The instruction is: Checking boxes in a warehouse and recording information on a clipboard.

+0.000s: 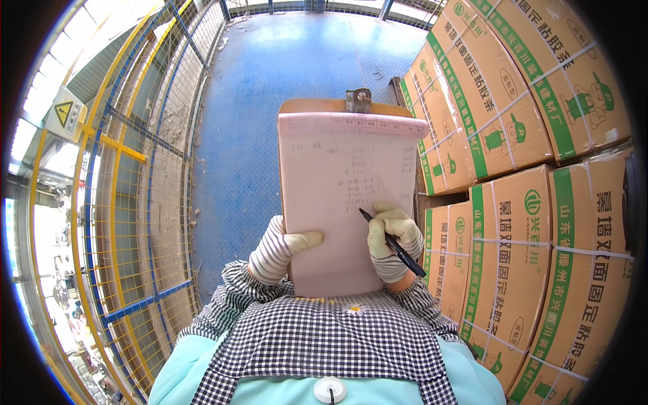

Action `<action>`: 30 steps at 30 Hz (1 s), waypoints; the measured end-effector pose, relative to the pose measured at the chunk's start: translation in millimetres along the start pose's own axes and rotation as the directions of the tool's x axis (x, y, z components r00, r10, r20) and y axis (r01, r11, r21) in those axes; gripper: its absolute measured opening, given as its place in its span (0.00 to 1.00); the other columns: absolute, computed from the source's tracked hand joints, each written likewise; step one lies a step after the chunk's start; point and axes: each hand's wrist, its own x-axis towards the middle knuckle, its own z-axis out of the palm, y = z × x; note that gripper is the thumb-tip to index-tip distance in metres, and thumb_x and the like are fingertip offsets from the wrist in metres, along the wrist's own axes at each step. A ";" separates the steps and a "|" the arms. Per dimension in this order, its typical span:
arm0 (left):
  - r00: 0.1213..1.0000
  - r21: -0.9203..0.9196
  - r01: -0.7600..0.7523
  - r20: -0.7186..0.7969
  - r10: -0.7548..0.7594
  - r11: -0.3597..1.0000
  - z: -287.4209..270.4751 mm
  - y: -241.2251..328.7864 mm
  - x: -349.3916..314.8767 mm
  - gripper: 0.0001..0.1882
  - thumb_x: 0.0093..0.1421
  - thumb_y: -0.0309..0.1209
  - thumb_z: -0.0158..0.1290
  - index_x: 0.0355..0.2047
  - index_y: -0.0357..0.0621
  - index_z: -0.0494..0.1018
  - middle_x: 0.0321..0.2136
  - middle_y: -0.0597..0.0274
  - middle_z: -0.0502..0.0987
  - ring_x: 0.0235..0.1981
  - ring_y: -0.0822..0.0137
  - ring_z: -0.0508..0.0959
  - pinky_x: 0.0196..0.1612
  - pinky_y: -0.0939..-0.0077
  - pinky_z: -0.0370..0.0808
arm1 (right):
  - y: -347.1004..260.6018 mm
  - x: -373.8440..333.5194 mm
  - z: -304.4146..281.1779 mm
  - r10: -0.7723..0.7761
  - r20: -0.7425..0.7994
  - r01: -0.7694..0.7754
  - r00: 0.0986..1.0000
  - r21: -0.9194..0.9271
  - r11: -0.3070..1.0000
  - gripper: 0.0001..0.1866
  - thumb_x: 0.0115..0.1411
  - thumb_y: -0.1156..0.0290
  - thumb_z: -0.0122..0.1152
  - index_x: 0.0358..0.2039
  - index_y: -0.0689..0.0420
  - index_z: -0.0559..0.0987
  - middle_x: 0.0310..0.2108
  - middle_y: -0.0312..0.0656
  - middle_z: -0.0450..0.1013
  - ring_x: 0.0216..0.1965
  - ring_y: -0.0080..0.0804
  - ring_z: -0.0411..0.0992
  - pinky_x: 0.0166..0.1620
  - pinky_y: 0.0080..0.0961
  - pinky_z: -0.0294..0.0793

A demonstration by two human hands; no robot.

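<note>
In front of my chest is a brown clipboard (pixel 317 106) with a metal clip (pixel 358 100) at its top, bearing a pad of pale pink paper (pixel 331 263). Handwritten lines run down the upper part of the sheet. My left hand (pixel 280 250), in a striped glove with a pale thumb, grips the board's left edge, thumb on the paper and fingers hidden beneath. My right hand (pixel 396 236), gloved alike, is closed around a black pen (pixel 405 256). The pen's tip points up and left, just below the last written lines; whether it touches the paper I cannot tell.
Strapped brown cartons (pixel 509 250) with green bands are stacked close on my right. To the left stands a yellow and blue mesh fence (pixel 128 202) with a yellow warning sign (pixel 65 113). A blue metal floor (pixel 236 135) stretches ahead, with debris along its left edge.
</note>
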 end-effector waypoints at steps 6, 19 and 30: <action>1.000 0.001 -0.004 -0.006 0.004 1.000 -3.1 2.6 0.4 0.29 0.51 0.36 0.69 0.50 0.36 0.74 0.41 0.51 0.81 0.41 0.61 0.82 0.44 0.67 0.81 | -5.4 1.1 6.7 0.047 -0.026 -0.048 0.999 -0.037 0.998 0.15 0.51 0.86 0.64 0.29 0.53 0.68 0.23 0.40 0.75 0.25 0.36 0.78 0.33 0.33 0.81; 1.000 -0.005 0.007 -0.001 -0.007 1.000 -7.7 8.4 2.8 0.29 0.50 0.34 0.69 0.51 0.35 0.74 0.42 0.51 0.81 0.42 0.61 0.82 0.45 0.67 0.81 | -1.3 7.2 13.5 -0.008 -0.032 0.007 0.999 -0.019 1.000 0.14 0.51 0.86 0.64 0.28 0.54 0.68 0.21 0.41 0.74 0.25 0.39 0.78 0.37 0.37 0.83; 1.000 0.004 -0.031 -0.002 0.031 1.000 -13.3 2.9 6.4 0.26 0.52 0.34 0.68 0.49 0.36 0.76 0.41 0.52 0.82 0.41 0.62 0.82 0.45 0.66 0.80 | -2.8 11.7 12.9 0.035 -0.025 -0.036 0.999 -0.026 0.999 0.15 0.51 0.86 0.64 0.28 0.54 0.68 0.22 0.41 0.74 0.25 0.41 0.79 0.33 0.34 0.82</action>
